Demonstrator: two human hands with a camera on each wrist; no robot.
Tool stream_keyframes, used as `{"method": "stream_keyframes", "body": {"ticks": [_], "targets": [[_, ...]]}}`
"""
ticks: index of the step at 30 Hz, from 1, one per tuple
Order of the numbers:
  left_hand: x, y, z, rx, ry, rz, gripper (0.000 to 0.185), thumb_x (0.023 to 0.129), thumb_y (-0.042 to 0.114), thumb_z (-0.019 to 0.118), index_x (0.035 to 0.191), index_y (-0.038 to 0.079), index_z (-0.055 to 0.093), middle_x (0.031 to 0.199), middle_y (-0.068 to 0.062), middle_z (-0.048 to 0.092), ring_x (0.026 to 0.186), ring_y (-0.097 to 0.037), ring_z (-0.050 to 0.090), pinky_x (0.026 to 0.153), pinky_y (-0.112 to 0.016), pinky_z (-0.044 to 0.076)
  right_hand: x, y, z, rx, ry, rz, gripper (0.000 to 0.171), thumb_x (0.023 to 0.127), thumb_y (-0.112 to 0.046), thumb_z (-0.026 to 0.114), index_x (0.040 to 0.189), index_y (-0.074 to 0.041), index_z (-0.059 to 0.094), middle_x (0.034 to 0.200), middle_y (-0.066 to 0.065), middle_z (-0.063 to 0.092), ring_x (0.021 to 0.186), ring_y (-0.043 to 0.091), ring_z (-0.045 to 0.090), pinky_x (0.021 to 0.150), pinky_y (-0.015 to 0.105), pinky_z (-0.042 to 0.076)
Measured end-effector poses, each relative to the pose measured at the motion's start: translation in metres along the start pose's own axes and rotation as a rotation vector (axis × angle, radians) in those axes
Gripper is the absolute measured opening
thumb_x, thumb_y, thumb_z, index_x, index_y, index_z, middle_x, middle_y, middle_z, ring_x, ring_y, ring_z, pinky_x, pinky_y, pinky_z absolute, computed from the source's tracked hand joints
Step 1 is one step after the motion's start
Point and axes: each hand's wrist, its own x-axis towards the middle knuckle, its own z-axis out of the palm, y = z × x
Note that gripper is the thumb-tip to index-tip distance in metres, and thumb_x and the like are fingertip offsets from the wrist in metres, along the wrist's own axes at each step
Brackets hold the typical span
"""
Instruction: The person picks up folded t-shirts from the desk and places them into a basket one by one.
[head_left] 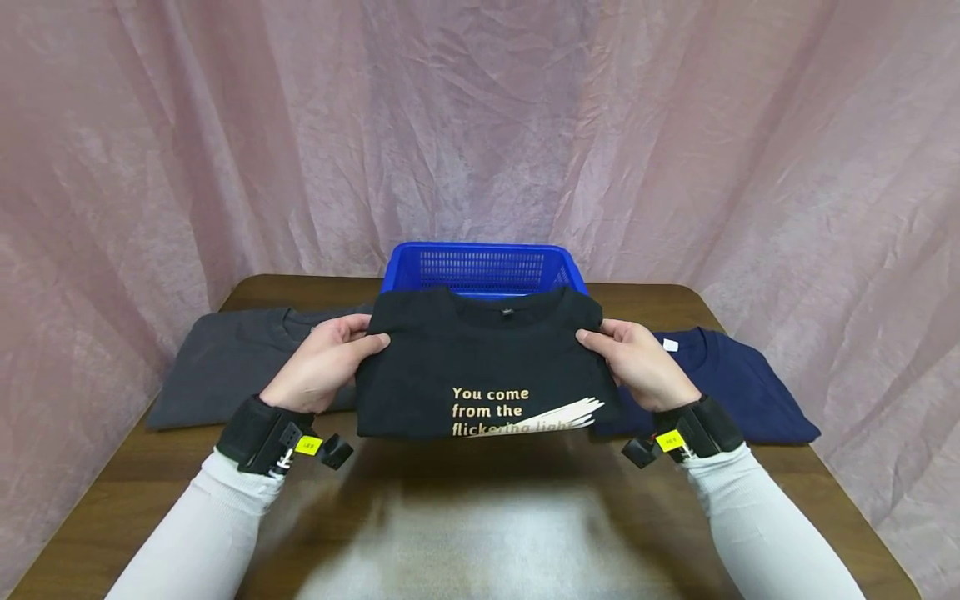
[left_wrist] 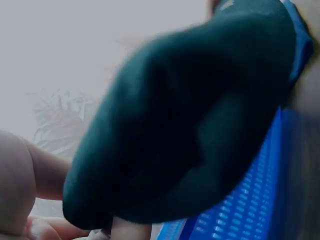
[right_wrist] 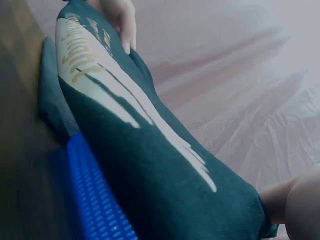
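Between my two hands a folded black T-shirt [head_left: 480, 358] is held up, its neckline toward the back and pale lettering with a white brushstroke print at its lower front. My left hand [head_left: 326, 358] pinches its left edge, thumb on top and fingers beneath. On the opposite edge, my right hand [head_left: 637, 358] grips the cloth the same way. Seen from the left wrist, the folded side of the shirt [left_wrist: 165, 130] bulges close to the camera. The right wrist view shows the printed front [right_wrist: 145, 120] sloping away, with fingers of the other hand at its far end.
Behind the shirt stands a blue plastic basket [head_left: 480, 267], partly covered by it in the head view. A folded dark grey shirt [head_left: 217, 367] lies on the wooden table [head_left: 480, 517] at left, and a folded navy shirt [head_left: 742, 387] at right. Pink curtains [head_left: 480, 125] hang behind.
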Motion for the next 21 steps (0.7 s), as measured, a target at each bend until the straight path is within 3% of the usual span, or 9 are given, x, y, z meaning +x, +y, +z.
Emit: {"method": "stream_keyframes", "body": {"ticks": [12, 21], "targets": [[0.035, 0.008, -0.002, 0.034, 0.073, -0.03, 0.047, 0.117, 0.018, 0.049, 0.157, -0.008, 0.047, 0.117, -0.007, 0.075, 0.087, -0.009, 0.078, 0.08, -0.029, 0.067, 0.036, -0.007, -0.004, 0.036, 0.03, -0.025, 0.05, 0.115, -0.023, 0.056, 0.148, 0.014, 0.053, 0.094, -0.008, 0.08, 0.085, 0.009, 0.08, 0.08, 0.029, 0.067], [0.053, 0.01, -0.003, 0.064, 0.125, -0.036, 0.044, 0.117, 0.018, 0.05, 0.151, -0.008, 0.054, 0.112, -0.007, 0.076, 0.083, -0.007, 0.076, 0.077, -0.026, 0.065, 0.054, -0.011, -0.01, 0.023, 0.043, -0.015, 0.052, 0.116, -0.026, 0.055, 0.152, 0.011, 0.052, 0.095, -0.01, 0.081, 0.085, 0.009, 0.081, 0.079, 0.028, 0.068]]}}
